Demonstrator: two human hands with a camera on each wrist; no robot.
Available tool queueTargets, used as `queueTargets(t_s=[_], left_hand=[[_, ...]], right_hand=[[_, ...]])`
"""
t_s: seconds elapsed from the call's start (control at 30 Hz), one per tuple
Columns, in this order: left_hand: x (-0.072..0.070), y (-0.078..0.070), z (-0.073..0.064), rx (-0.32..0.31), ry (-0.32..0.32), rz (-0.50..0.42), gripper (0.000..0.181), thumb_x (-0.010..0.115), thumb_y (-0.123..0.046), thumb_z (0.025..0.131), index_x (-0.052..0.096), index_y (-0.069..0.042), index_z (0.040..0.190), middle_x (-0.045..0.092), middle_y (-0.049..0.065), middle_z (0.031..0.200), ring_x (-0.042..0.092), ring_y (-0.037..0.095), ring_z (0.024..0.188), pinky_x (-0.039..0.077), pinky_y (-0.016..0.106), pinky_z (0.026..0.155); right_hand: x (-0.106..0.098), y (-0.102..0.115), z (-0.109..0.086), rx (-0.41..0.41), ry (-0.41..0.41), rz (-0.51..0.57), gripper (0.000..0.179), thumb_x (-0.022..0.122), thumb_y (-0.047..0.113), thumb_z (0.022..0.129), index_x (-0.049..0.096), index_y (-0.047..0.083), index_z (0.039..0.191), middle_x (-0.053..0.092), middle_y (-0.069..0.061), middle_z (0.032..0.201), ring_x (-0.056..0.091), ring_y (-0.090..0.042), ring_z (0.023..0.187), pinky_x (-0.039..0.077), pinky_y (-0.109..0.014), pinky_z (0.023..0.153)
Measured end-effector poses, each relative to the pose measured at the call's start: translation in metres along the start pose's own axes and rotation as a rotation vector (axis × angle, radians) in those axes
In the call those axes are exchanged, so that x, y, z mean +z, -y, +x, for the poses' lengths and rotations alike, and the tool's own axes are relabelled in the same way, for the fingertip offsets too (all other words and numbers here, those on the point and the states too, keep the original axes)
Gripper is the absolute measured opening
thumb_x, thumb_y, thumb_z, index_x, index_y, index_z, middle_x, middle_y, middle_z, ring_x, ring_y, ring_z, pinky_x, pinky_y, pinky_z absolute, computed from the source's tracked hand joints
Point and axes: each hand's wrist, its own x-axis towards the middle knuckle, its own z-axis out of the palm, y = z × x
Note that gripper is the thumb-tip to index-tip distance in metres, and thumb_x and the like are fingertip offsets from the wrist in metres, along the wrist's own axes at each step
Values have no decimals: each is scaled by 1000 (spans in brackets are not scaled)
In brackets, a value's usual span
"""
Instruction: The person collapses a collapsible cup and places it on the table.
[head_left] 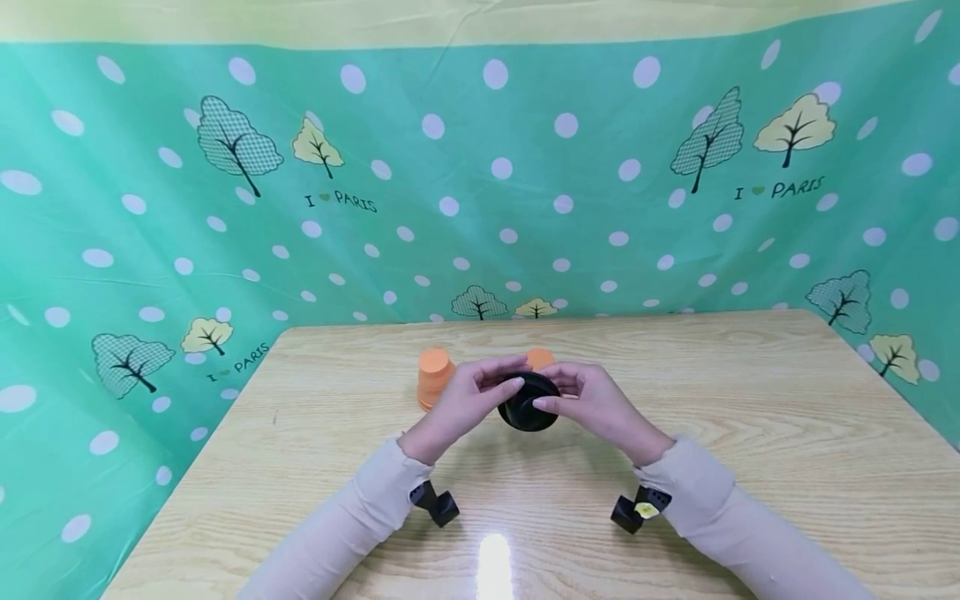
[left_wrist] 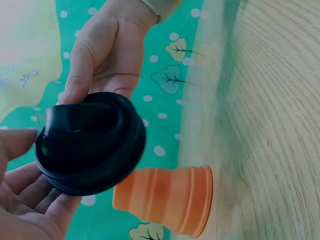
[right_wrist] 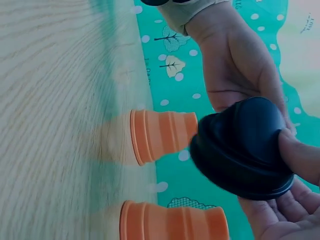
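Between both hands, above the table, is a glossy black cup lid (head_left: 525, 414) with a raised part on top, tilted toward the head camera. My left hand (head_left: 471, 393) pinches its left edge, thumb on top and fingers beneath. On the other side my right hand (head_left: 600, 406) holds the lid (right_wrist: 240, 150) between thumb and fingers. Behind the hands, two ribbed orange cups stand upside down: the left cup (head_left: 435, 379) beside my left hand, the right cup (head_left: 539, 358) partly hidden by the lid and hands. One orange cup (left_wrist: 165, 197) appears in the left wrist view.
A light wood-grain table (head_left: 750, 400) carries everything. Along its back hangs a green dotted curtain (head_left: 525, 250) printed with trees. Small black wrist cameras (head_left: 442, 507) sit on both sleeves, and a bright light reflection lies near the front edge.
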Motion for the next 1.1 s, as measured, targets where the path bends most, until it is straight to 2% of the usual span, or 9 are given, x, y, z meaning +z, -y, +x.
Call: queueTargets(t_s=[0.2,0.4,0.67,0.9,1.1], left_hand=[[-2,-1,-4,-17,-32,-111,46,52,-26,98,46,-5,138,55,12,133,55,22,118,44,33,99],[2,3,-3,18,-48,-160,45,57,-21,96,47,-6,137,55,16,129,59,23,110,50,28,90],[4,2,-1,29,-78,-167,40,57,-14,95,50,-2,132,58,19,123,62,19,102,52,25,84],[7,1,1,72,-105,-118,35,56,-6,94,51,6,127,60,25,114,63,20,98,52,24,81],[7,1,2,88,-114,-81,33,57,-4,94,53,7,124,62,25,112,64,23,97,53,23,78]], right_hand=[[-1,3,-1,13,-62,177,36,66,12,89,54,-8,117,64,-15,110,65,-13,96,53,-23,80],[0,1,1,16,-115,297,35,62,4,90,49,-11,119,66,-1,100,65,-9,89,53,-21,77],[1,-1,1,6,-113,291,36,64,7,89,51,-10,118,67,-3,101,66,-12,90,54,-23,77],[3,1,0,0,-132,275,32,64,4,89,51,-12,114,66,-7,101,66,-11,90,54,-23,76],[2,1,-1,-22,-130,271,32,64,6,89,51,-11,112,65,-7,100,66,-11,90,54,-23,78]])
